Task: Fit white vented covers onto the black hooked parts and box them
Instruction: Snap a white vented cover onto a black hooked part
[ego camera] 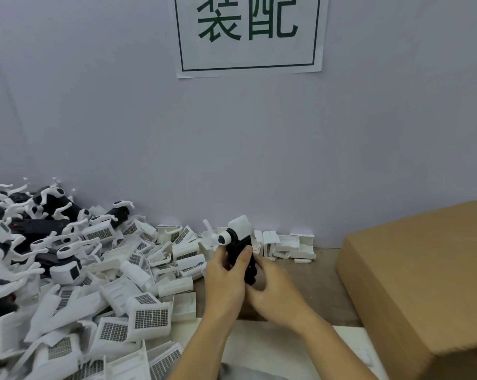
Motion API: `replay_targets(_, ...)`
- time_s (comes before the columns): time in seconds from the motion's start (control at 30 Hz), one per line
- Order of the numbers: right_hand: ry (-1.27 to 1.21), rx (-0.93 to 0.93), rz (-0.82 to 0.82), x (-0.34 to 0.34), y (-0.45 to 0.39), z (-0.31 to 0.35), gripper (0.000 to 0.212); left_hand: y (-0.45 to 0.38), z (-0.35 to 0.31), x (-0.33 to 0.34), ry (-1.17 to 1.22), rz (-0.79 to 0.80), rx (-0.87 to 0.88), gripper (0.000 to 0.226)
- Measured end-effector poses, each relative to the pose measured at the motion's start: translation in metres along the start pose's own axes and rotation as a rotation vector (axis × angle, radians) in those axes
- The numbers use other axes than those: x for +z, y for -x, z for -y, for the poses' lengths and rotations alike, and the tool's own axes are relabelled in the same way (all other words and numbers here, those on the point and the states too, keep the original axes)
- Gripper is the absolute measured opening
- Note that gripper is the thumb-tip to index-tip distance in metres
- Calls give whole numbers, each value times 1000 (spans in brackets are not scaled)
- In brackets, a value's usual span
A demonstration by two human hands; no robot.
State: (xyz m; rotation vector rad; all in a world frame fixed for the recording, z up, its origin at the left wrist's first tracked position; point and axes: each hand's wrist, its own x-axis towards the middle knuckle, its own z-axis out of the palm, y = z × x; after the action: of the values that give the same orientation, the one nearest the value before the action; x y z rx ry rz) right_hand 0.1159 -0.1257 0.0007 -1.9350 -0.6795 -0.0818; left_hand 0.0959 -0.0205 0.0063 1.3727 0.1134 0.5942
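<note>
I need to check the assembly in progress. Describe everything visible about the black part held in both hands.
The black part is a long, dark plastic-looking body held roughly upright above the table. A white cover sits on its top end, and a round white-rimmed piece juts to its left. The left hand grips it with the thumb along the front; the right hand holds its lower end. Its lower half is mostly hidden.

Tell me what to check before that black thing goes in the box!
1. Both hands hold the black part: ok; left hand, right hand.
2. White cover sits on top of the part: ok.
3. Cover fully clicked on: cannot tell.
4. Box is close, at the right: ok.
5. Box is open to drop it in: cannot tell.
6. More covers in the pile for the next one: ok.
</note>
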Motion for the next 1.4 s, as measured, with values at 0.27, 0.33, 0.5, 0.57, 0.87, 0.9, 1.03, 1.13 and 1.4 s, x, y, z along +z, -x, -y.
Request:
replay_targets(0.27, -451, 117, -198, -9, -5, 0, 43, 5, 13, 0, -439, 213, 176, 25)
replay_targets(0.33, -502, 153, -325, -9, -7, 0, 36, 8, 16, 2, -546, 316, 225, 33)
replay_targets(0.5, -552, 172, -489, -11, -11, -5, 33, 6, 16, 3, -599, 353, 292, 35)
replay_targets(0.57, -558, 175, -551, -11, -11, -6, 33, 8, 15, 5, -586, 383, 302, 33)
replay_targets(0.87, -486, 138, -408, -8, -9, 0, 47, 6, 19, 8, -576, 267, 293, 28)
replay_targets(0.9, -484, 140, -344, -7, -8, 0, 52, 5, 17, 8, -498, 196, 245, 23)
replay_targets(1.03, -514, 206, -352, -8, -6, -1, 51, -4, 3, 3, -31, -196, -96, 20)
replay_targets(1.13, -499, 272, -462, -12, -9, -3, 37, -7, -9, -4, 613, -192, -414, 35)
replay_targets(1.4, -364, 434, -249, -9, -10, -5, 33, -7, -14, -5, 666, -87, -488, 24)
